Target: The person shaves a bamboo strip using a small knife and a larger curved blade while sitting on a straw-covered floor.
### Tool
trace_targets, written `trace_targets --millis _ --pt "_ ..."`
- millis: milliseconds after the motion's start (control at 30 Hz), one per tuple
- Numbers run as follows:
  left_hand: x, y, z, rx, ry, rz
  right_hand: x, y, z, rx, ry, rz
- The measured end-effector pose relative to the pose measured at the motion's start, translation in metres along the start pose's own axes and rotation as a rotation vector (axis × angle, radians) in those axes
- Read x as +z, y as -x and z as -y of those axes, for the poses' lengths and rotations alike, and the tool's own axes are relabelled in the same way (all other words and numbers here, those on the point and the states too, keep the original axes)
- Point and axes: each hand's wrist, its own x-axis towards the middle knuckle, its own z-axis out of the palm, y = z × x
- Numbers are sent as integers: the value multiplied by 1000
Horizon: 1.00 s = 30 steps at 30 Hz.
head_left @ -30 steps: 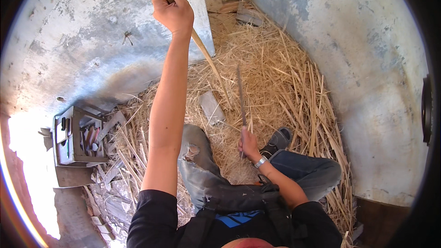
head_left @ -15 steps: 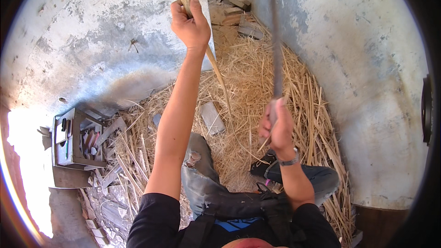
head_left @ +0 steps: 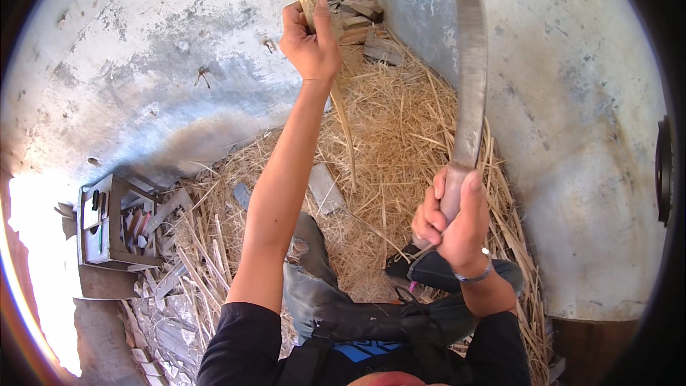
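The left hand (head_left: 311, 39) is raised at arm's length, closed around the upper part of a long split cane strip (head_left: 341, 111). The strip's frayed top end shows just above the fist; below it the strip hangs steeply down and slightly toward the right hand's side, its lower end reaching the straw-covered floor (head_left: 400, 136) in front of the knees.

The right hand (head_left: 454, 218) sits lower and closer to the body, fist wrapped tight around the handle of a long machete-like blade (head_left: 468, 64). The blade points up and away from that hand, nearly upright with a slight curve, so its long axis runs roughly parallel to the strip, well apart from it and to its right.

The strip lies left of and beyond the blade, and only the left hand touches it. On the far side of the left arm, a small open box of tools (head_left: 107, 221) rests on the floor.
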Motion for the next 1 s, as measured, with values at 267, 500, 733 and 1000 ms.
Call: trace_targets --millis 267,500,733,1000 --pt "4 -5 5 -8 -2 -11 -24 12 -31 692 -54 -161" --pt "16 5 2 9 -30 21 -16 -1 -60 -318 171 -10" --pt "10 0 8 28 -45 -2 -148 4 -195 881 -128 -514" --pt "0 -13 21 -10 -86 -7 -37 -12 -42 -206 -55 -206"
